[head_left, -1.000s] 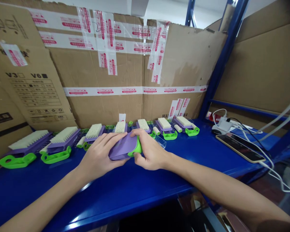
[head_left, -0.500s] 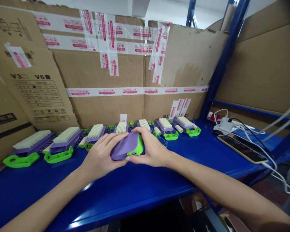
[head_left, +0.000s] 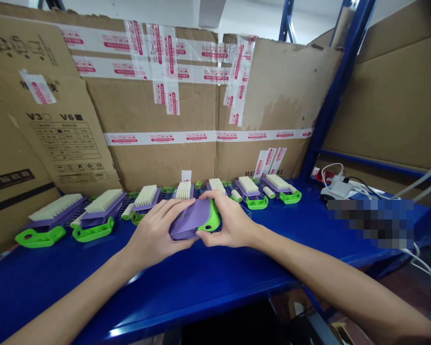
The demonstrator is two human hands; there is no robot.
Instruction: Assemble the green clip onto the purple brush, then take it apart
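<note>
A purple brush body [head_left: 189, 219] with a green end piece [head_left: 211, 218] is held between my two hands above the blue shelf. My left hand [head_left: 157, 229] wraps round its left end, fingers over the top and thumb below. On the right, my right hand [head_left: 230, 218] grips the green end piece between its fingers and thumb. The underside of the brush body is turned away from me, so I cannot see whether it has bristles. Just behind my hands stand a purple brush with cream bristles [head_left: 183, 190] and another such brush [head_left: 216, 185], both partly covered.
Several more purple brushes [head_left: 104, 201] with green handles line the back of the blue shelf [head_left: 187, 287], with white rollers [head_left: 268, 192] between them. Taped cardboard [head_left: 161, 158] walls the back. At right lie a white power strip [head_left: 336, 188], cables and a blurred-out patch.
The whole scene sits slightly further right in the picture. Both hands keep their grip on the brush body, with little other visible movement.
</note>
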